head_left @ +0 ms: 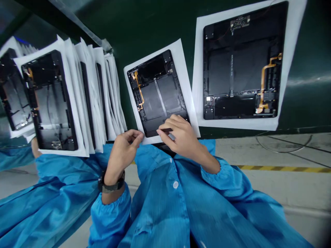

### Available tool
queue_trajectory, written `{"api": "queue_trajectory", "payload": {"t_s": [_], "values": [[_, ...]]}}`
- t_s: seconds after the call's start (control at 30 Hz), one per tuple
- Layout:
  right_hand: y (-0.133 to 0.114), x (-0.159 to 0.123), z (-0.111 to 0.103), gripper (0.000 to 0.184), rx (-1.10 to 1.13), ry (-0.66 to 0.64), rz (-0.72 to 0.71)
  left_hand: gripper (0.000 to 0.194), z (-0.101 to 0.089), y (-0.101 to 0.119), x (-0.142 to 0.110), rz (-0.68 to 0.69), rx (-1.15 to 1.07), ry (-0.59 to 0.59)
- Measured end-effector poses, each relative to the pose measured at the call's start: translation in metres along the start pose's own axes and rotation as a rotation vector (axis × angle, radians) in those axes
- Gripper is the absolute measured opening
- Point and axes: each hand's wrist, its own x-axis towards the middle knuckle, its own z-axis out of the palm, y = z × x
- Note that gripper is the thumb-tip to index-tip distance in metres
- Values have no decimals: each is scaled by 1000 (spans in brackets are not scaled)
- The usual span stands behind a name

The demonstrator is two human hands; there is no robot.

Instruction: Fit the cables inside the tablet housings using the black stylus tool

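Observation:
An open black tablet chassis (159,93) with an orange flex cable lies on a white sheet (181,62) on the green belt, straight ahead. My right hand (181,136) rests on its near edge, fingers curled around a thin dark strip (165,130). My left hand (124,148), with a watch on the wrist, pinches the near left corner of the white sheet. Both arms wear blue sleeves.
A second open chassis (240,69) on a white sheet lies to the right on the green belt (305,86). At left stands a leaning stack of chassis (49,100) interleaved with white sheets. Another person's blue sleeve (15,156) shows at far left. The floor has a yellow line (284,168).

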Motion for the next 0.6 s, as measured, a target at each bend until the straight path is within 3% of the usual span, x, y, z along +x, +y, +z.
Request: {"api": "queue_trajectory", "payload": {"t_s": [0.33,0.5,0.6], "values": [[-4,3,1,19,-60,15,-12,30,11,-9,7,-29,-258,21],[-5,4,3,18,-75,4,2,30,16,-15,10,-2,-253,50],[-4,4,4,17,-67,11,-1,24,21,-21,9,77,-186,137]]}}
